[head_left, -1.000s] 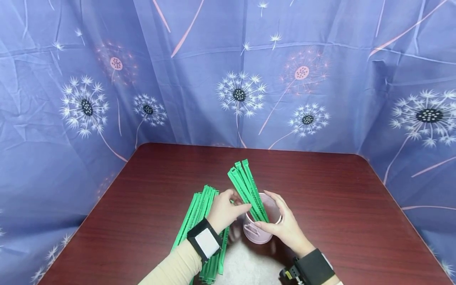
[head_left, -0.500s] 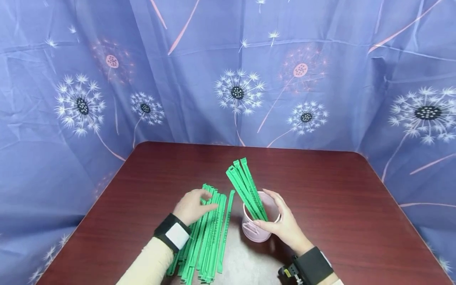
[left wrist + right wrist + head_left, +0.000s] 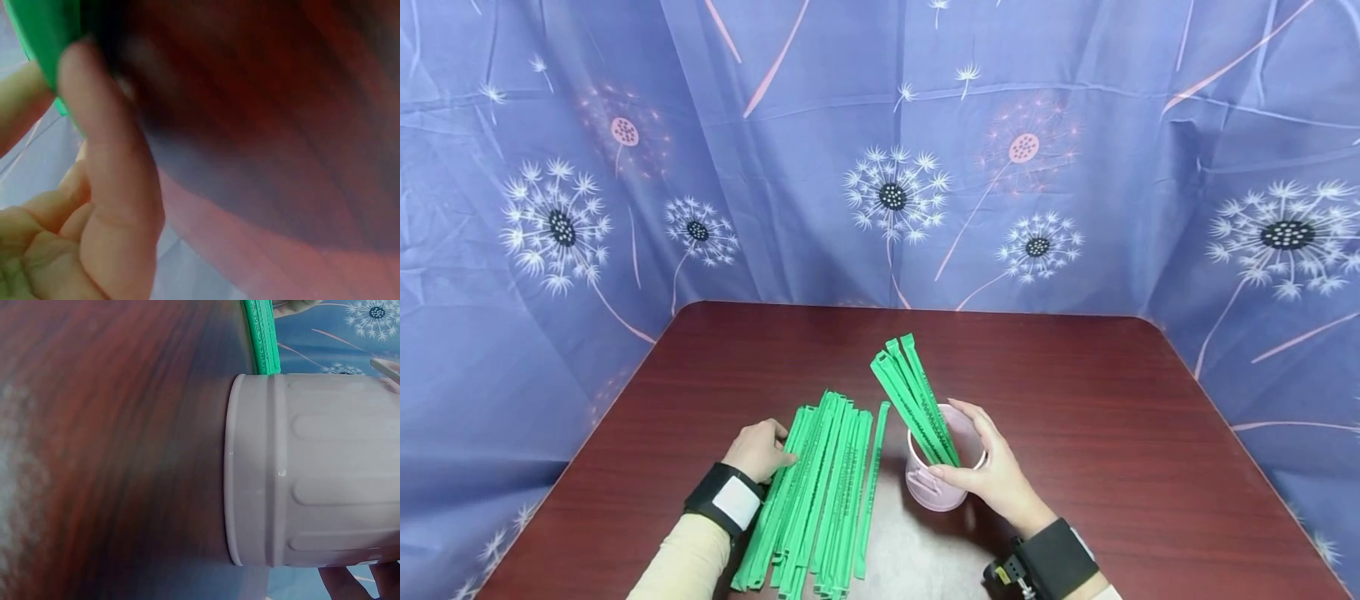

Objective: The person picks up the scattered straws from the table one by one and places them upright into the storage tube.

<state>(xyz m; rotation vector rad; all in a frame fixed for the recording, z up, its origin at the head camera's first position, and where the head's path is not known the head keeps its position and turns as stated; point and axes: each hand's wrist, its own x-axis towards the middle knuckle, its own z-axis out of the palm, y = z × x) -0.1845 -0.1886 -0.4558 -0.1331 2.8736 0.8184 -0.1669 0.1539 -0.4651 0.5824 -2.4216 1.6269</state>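
A pale pink cup-like bin (image 3: pixel 937 487) with a ribbed wall stands upright on the table; my right hand (image 3: pixel 992 471) grips its rim, thumb in front and fingers behind. Several slim green stick packets (image 3: pixel 917 404) lean leftward inside it, their lower ends hidden. Left of the bin lies a pile of similar green stick packets (image 3: pixel 820 492). At the pile's left edge, my left hand (image 3: pixel 756 450) pinches a green stick packet (image 3: pixel 47 44) between thumb and finger, as the left wrist view shows closely. The ribbed bin (image 3: pixel 337 469) fills much of the right wrist view.
The dark red wooden table (image 3: pixel 1075 392) extends behind and to the right of the bin. A blue curtain (image 3: pixel 820 167) with dandelion prints hangs around its back and sides. One packet (image 3: pixel 872 492) lies slightly apart on the pile's right edge.
My left hand has moved left from beside the packets in the bin, across the pile, to its left edge, where it pinches a packet. The right hand keeps holding the bin.
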